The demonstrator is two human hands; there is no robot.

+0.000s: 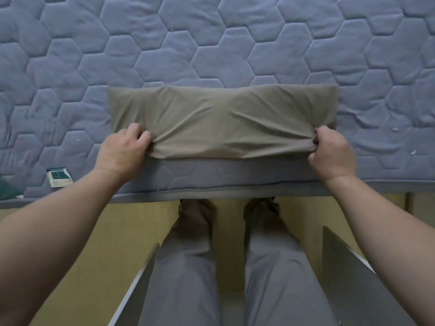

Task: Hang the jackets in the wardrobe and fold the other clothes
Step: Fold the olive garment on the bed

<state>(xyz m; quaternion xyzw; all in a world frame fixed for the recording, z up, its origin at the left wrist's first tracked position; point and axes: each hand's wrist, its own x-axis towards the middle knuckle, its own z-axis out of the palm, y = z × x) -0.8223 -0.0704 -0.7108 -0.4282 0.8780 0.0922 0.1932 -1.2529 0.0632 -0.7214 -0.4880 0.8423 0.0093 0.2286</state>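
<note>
A blue-grey mattress [211, 43] quilted in hexagons fills the upper view, with yellowish floor [94, 243] seen below its edge. A folded taupe garment [221, 118] is laid flat near the mattress's front edge. Its near left corner is pinched by the left hand [122, 149], its near right corner gripped by the right hand [332, 151]. A small card [58, 177] is seen lying at left.

The taupe garment [221, 118] is folded into a long, flat rectangle with soft wrinkles. It lies across the middle of the frame on the quilted blue bed [211, 43], its long side parallel to the bed's near edge and its two lower corners bunched.
</note>
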